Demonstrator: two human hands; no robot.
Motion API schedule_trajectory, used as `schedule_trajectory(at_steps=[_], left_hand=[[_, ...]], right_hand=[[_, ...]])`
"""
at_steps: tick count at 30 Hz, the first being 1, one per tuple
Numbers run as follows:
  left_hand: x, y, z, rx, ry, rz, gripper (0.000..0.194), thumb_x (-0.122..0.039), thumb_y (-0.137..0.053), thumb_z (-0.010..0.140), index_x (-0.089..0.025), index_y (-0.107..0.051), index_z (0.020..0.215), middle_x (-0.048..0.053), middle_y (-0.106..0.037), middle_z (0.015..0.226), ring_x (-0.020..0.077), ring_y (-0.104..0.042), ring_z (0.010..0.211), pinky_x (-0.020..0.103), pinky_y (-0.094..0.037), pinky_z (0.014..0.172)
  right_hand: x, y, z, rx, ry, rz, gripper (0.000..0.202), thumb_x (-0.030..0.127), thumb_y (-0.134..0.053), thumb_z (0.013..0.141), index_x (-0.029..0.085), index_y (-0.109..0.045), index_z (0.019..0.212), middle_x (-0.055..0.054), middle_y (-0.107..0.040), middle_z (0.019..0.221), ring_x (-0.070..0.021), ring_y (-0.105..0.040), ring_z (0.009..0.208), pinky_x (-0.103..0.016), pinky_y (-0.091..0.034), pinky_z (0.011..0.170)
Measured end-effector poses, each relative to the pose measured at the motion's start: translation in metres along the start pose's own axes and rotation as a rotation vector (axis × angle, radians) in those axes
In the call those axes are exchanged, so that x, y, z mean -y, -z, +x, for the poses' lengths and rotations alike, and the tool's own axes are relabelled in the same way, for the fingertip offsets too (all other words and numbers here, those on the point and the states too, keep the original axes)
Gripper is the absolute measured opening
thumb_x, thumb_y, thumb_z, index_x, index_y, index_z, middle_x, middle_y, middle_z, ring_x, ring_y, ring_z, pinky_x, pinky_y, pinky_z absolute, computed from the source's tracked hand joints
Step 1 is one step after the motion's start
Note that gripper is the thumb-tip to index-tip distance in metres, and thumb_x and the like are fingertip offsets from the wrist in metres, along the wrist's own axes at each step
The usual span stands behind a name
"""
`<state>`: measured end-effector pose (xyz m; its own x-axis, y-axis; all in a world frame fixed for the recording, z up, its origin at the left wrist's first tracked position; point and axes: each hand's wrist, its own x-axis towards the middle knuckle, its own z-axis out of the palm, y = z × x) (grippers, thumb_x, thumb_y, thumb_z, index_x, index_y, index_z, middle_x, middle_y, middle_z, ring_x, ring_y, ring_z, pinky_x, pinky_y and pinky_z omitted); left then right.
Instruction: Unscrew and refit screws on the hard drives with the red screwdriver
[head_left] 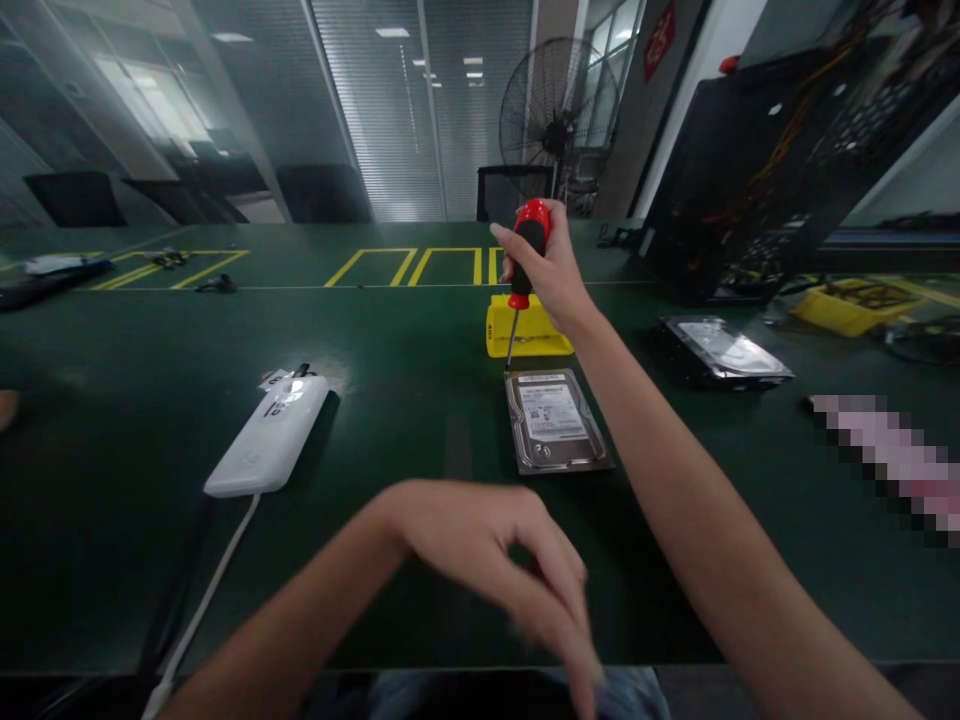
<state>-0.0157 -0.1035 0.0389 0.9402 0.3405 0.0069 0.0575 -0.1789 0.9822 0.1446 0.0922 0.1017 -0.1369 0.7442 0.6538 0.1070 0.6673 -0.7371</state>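
Observation:
My right hand (551,260) is wrapped round the red and black handle of a screwdriver (531,240). The screwdriver's shaft slants down, and its tip is at the far left corner of a hard drive (551,420). That drive lies flat with its white label up. My left hand (495,560) is over the table's front edge, nearer me than the drive and apart from it. Its fingers are stretched downward and slightly blurred, with a gap between thumb and forefinger and nothing visible in them. A yellow open case (529,330) stands just behind the drive, partly hidden by my right hand.
On the green table (405,390), a white device (274,440) with a cable lies left. Another hard drive (724,350) is at right, near a black computer case (720,190) and a yellow tray (855,305). A pixelated pink item (892,450) lies at far right.

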Motion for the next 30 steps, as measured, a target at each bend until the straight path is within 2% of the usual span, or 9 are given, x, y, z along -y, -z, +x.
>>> schedule_trajectory(at_steps=[1,2,3,5,6,7,11,18,30], left_hand=[[-0.002,0.030,0.012,-0.027,0.017,0.017,0.021,-0.042,-0.052,0.083,-0.033,-0.070,0.078,0.000,-0.065,0.073,0.0147,-0.060,0.063,0.027,-0.047,0.052],[-0.001,0.056,0.022,-0.141,0.087,0.087,0.024,-0.042,-0.052,0.083,-0.029,-0.070,0.073,0.000,-0.065,0.070,0.0135,-0.058,0.059,0.027,-0.046,0.053],[0.004,0.078,0.030,-0.397,0.117,0.164,0.030,-0.042,-0.051,0.083,-0.025,-0.069,0.065,0.001,-0.064,0.065,0.0124,-0.055,0.055,0.027,-0.044,0.053],[0.021,0.108,0.041,-0.828,0.129,0.321,0.031,-0.044,-0.055,0.080,-0.020,-0.067,0.063,0.002,-0.062,0.062,0.0131,-0.055,0.058,0.027,-0.044,0.055],[0.030,0.116,0.045,-0.972,0.119,0.381,0.029,-0.045,-0.057,0.078,-0.019,-0.068,0.071,0.002,-0.064,0.065,0.0142,-0.056,0.061,0.027,-0.044,0.056],[0.040,0.121,0.048,-1.027,0.109,0.425,0.028,-0.045,-0.060,0.076,-0.018,-0.068,0.080,0.004,-0.066,0.072,0.0155,-0.058,0.065,0.028,-0.045,0.057],[0.065,0.126,0.059,-0.994,0.030,0.443,0.034,-0.037,-0.063,0.075,-0.017,-0.065,0.102,0.007,-0.068,0.103,0.0186,-0.062,0.089,0.031,-0.050,0.072],[0.077,0.140,0.066,-0.850,0.081,0.341,0.029,-0.030,-0.058,0.079,-0.014,-0.067,0.103,0.007,-0.069,0.101,0.0182,-0.065,0.091,0.032,-0.050,0.084],[0.082,0.144,0.065,-0.789,0.049,0.435,0.032,-0.033,-0.056,0.081,-0.015,-0.065,0.105,0.006,-0.068,0.105,0.0178,-0.063,0.096,0.032,-0.048,0.088]], right_hand=[[0.000,0.000,0.001,0.009,0.000,-0.004,0.057,0.068,-0.041,0.077,0.032,-0.030,0.119,-0.002,-0.053,0.086,-0.0138,-0.057,0.069,-0.029,-0.051,0.060],[-0.001,0.001,0.001,0.022,-0.003,-0.004,0.056,0.070,-0.037,0.078,0.033,-0.030,0.120,-0.002,-0.053,0.088,-0.0141,-0.057,0.071,-0.030,-0.051,0.060],[-0.001,0.001,0.002,0.036,-0.009,0.000,0.056,0.071,-0.033,0.079,0.033,-0.031,0.120,-0.003,-0.053,0.090,-0.0143,-0.058,0.072,-0.030,-0.051,0.060],[0.000,0.000,0.003,0.057,-0.027,0.018,0.055,0.071,-0.028,0.080,0.033,-0.032,0.119,-0.004,-0.053,0.094,-0.0142,-0.058,0.072,-0.030,-0.050,0.060],[0.000,0.000,0.003,0.057,-0.039,0.030,0.054,0.070,-0.027,0.081,0.032,-0.033,0.119,-0.004,-0.053,0.095,-0.0139,-0.057,0.072,-0.030,-0.050,0.060],[0.001,-0.001,0.003,0.054,-0.051,0.043,0.053,0.069,-0.027,0.081,0.032,-0.034,0.118,-0.004,-0.053,0.095,-0.0135,-0.057,0.071,-0.030,-0.050,0.061],[0.003,-0.002,0.003,0.026,-0.046,0.147,0.046,0.062,-0.037,0.083,0.028,-0.038,0.113,-0.004,-0.053,0.097,-0.0115,-0.056,0.068,-0.029,-0.051,0.063],[-0.002,0.003,0.005,0.008,-0.005,0.260,0.044,0.052,-0.054,0.080,0.027,-0.038,0.112,-0.002,-0.053,0.094,-0.0101,-0.056,0.068,-0.027,-0.051,0.067],[0.002,0.000,0.001,0.040,-0.020,0.123,0.045,0.059,-0.036,0.085,0.029,-0.031,0.118,-0.004,-0.050,0.094,-0.0122,-0.055,0.070,-0.032,-0.051,0.068]])
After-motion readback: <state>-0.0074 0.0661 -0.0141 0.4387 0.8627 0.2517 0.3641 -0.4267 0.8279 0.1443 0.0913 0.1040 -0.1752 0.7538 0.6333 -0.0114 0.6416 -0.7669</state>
